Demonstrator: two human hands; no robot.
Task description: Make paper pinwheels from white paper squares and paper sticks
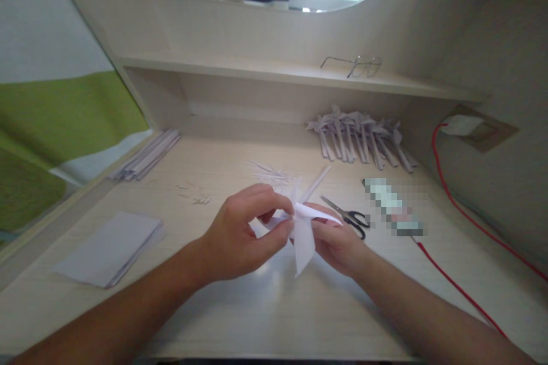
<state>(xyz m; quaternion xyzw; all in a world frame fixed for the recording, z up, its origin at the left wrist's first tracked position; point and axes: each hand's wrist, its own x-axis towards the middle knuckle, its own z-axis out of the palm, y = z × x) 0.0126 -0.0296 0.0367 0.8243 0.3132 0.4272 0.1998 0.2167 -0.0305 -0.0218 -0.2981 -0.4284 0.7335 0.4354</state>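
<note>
A white paper pinwheel [305,242] is held above the desk between both hands. My left hand [246,231] pinches near its centre with thumb and forefinger. My right hand [338,242] grips the pinwheel from the right side, its fingers partly hidden behind the paper blades. A rolled paper stick [315,183] extends up and to the right behind the pinwheel; whether it is joined to it I cannot tell. Black-handled scissors [346,215] lie just beyond my right hand. Thin paper slivers [272,173] are scattered past my fingers.
Finished pinwheels [359,134] lie in a row at the back right. Rolled paper sticks [148,155] are piled at the back left, above a stack of paper sheets [111,248]. A blurred-out phone [391,205] with a red cable [460,293] lies right. Glasses [362,65] rest on the shelf.
</note>
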